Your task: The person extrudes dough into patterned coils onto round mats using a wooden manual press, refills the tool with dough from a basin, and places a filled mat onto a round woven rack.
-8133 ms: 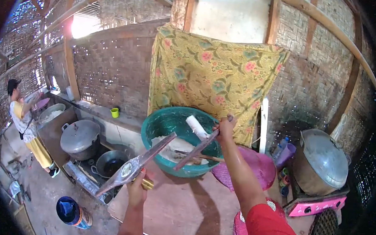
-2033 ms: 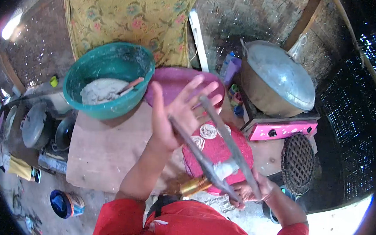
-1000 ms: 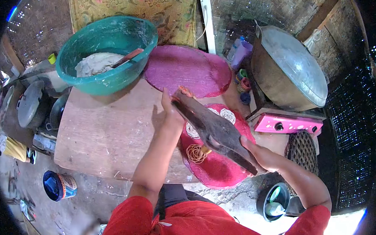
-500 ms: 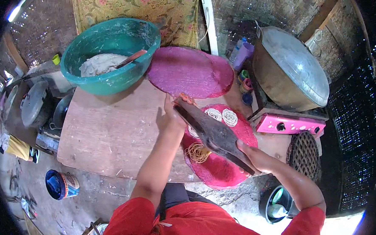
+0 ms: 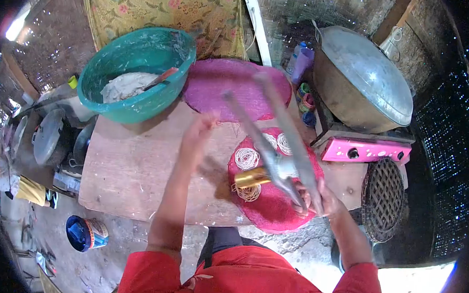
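My right hand (image 5: 316, 198) is wrapped round the lower ends of a two-armed wooden press (image 5: 293, 133), whose arms stand apart, with a brass cylinder (image 5: 252, 177) and a white plunger between them. Beneath it lies a round red mat (image 5: 273, 217) bearing several coils of pale noodle-like strands (image 5: 246, 158). My left hand (image 5: 198, 131) is off the press, above the wooden board (image 5: 132, 167), and its fingers are smeared by motion. At the back left, a green basin (image 5: 135, 109) holds whitish dough (image 5: 129, 85) and a wooden-handled tool.
A magenta mat (image 5: 227, 88) lies behind the press. On the right are a large lidded pot (image 5: 365, 74), a pink stove (image 5: 364, 151), a purple cup (image 5: 302, 64) and a woven rack (image 5: 384, 199). A bucket (image 5: 87, 233) and another person's yellow clothing (image 5: 30, 190) are at left.
The press's arms have swung apart, and its cylinder and plunger now show between them. My left hand has let go of the press and moved left.
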### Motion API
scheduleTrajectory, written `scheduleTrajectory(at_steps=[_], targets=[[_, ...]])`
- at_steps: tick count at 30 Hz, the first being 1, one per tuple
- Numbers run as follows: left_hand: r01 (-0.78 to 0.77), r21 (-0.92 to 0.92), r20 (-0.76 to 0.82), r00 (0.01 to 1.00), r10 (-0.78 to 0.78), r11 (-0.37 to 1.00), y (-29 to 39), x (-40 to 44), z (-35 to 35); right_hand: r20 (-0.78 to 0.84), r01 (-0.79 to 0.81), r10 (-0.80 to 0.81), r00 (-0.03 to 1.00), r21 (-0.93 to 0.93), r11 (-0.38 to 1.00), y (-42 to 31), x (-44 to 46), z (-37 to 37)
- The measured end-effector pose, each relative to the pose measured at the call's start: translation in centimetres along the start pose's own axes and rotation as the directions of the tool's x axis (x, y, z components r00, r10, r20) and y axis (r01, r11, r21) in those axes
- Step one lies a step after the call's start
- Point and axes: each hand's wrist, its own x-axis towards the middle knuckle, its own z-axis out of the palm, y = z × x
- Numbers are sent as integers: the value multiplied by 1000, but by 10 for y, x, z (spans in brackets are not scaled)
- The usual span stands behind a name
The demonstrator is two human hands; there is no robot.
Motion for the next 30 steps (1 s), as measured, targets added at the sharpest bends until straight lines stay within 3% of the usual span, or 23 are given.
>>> scheduleTrajectory(at_steps=[1, 2, 3, 5, 6, 11, 13, 17, 19, 23, 30], targets=[[-100, 421, 60, 995, 83, 901, -13, -21, -3, 43, 66, -68, 997, 57, 996, 10, -7, -8], [-197, 755, 119, 979, 164, 625, -27, -41, -5, 86, 125, -136, 987, 119, 985, 20, -14, -16], [-302, 885, 255, 951, 174, 354, -35, -62, -6, -17, 163, -162, 987, 141, 977, 36, -25, -21], [-307, 912, 286, 951, 115, 273, -53, -95, -6, -86, 278, -265, 961, 344, 897, 68, -39, -36], [-311, 913, 293, 950, 104, 265, -60, -105, -5, -129, 323, -296, 946, 419, 849, 82, -45, -45], [-258, 945, 230, 962, 149, 200, -77, -117, 7, -39, 498, -586, 810, 573, 651, 116, -56, -78], [-253, 947, 230, 964, 132, 198, -76, -117, 12, -163, 596, -641, 750, 586, 549, 111, -61, -70], [-237, 955, 223, 970, 96, 180, -75, -116, 20, -165, 615, -692, 703, 629, 475, 112, -68, -76], [-225, 957, 210, 973, 98, 184, -77, -116, 21, -122, 631, -739, 663, 622, 464, 124, -70, -87], [-225, 942, 202, 972, 116, 248, -71, -116, 24, -152, 647, -728, 668, 602, 468, 118, -83, -82], [-287, 927, 268, 957, 106, 242, -80, -117, 31, -175, 642, -677, 715, 546, 538, 113, -86, -72]])
